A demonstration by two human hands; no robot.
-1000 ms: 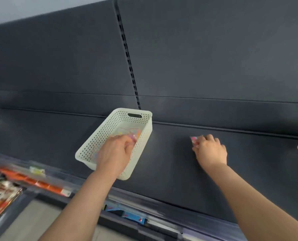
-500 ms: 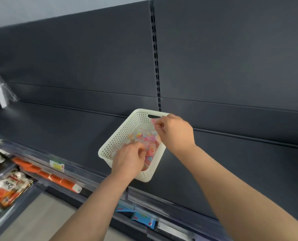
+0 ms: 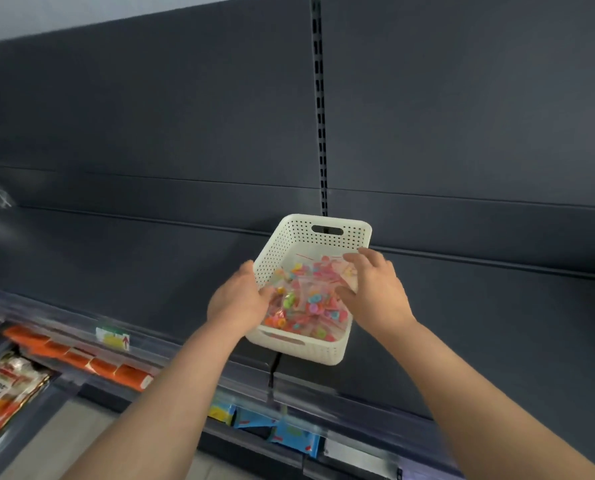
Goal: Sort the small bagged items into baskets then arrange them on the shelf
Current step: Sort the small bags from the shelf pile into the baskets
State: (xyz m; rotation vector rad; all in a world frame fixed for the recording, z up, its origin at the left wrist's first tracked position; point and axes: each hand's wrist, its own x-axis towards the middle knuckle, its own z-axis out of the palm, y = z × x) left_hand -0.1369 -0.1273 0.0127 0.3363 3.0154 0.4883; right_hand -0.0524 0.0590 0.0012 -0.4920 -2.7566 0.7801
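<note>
A white perforated basket (image 3: 324,351) stands on the dark shelf (image 3: 479,323), just in front of the back panel's slotted upright. It holds several small clear bags of colourful items (image 3: 310,303). My left hand (image 3: 237,301) reaches over the basket's left rim, its fingers down among the bags. Whether it grips one is hidden. My right hand (image 3: 375,289) is over the basket's right side, thumb and fingers pinching a small bag (image 3: 349,273) that lies on top of the pile.
The shelf's front edge carries a clear price rail with a green-yellow tag (image 3: 112,337) and orange labels (image 3: 81,358). Below it, packaged goods lie at the lower left (image 3: 5,389) and blue packets (image 3: 289,434) under the basket.
My right hand picked a small bag off the shelf at the right and brought it into the basket. My left hand stayed in the basket. The view shifted left.
</note>
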